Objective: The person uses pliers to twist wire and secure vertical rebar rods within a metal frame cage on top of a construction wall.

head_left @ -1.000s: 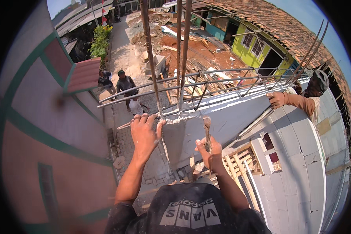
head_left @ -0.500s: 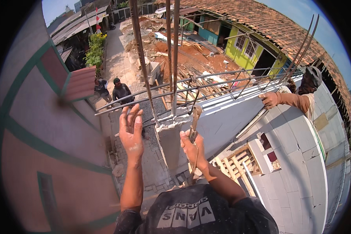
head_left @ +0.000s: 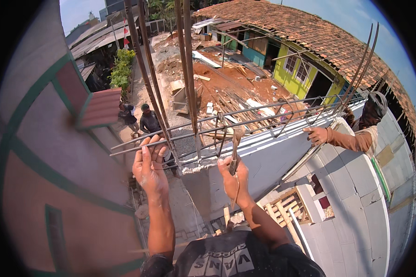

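Note:
My left hand (head_left: 151, 168) is raised to the near end of a long rebar cage (head_left: 259, 121), its fingers curled at the lower bar near the loose bar ends. The hand partly hides the contact there. In my right hand (head_left: 235, 177) is a rust-brown hand tool that looks like pincers (head_left: 235, 145), held upright by the handle. Its head stands in front of the cage, close to a stirrup; I cannot tell whether they touch. The cage lies along the top of a grey-white wall (head_left: 263, 159), with upright rebars (head_left: 189, 74) rising at its near end.
At the right, a co-worker (head_left: 367, 124) reaches a hand toward the wall. Two people (head_left: 149, 121) stand below at the left. A pinkish building wall (head_left: 78, 194) flanks my left. Under me are a wooden slatted frame (head_left: 282, 207) and a drop to paving.
My left hand has turned and moved slightly left and down onto the bars. My right hand still holds the pincers, now slightly farther right in view. The view has shifted.

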Motion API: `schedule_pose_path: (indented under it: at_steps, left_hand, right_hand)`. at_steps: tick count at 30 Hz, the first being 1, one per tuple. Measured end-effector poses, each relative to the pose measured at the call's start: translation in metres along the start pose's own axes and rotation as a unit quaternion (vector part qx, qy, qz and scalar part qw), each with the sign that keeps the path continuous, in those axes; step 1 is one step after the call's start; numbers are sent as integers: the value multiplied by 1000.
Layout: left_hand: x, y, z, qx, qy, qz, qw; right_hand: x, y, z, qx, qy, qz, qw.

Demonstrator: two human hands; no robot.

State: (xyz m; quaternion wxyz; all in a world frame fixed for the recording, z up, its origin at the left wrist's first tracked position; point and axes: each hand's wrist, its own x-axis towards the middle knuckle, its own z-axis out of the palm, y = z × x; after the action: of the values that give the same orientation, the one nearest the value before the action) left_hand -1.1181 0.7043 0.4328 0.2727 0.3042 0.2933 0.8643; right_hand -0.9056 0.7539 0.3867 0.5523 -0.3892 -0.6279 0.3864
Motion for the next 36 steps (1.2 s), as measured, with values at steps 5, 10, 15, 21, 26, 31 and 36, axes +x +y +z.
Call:
schedule_pose_path:
  at_steps: [5,10,15,21,26,31,36]
  left_hand:
    - [0,12,17,-55,74,52,994]
    - [1,5,14,-84,110,2,990]
    - [3,7,44,-84,138,17,987]
    - [8,23,50,-83,134,22,987]
    - [12,20,40,-93,146,1,985]
    - [13,21,46,-88,172,-6,981]
    - [11,17,43,-80,175,3,981]
  right_hand:
    - [69,-6,-32,286,144,50,946]
    - [121,1,-47,437,146,99,882]
    - [140,-3,-43,549,60,35,833]
    - [148,-11,-43,596,18,75,799]
    - [148,-16,-48,571,18,103,815]
    - [153,-14,-47,574,37,110,811]
    - [153,-21,-49,564,41,107,818]
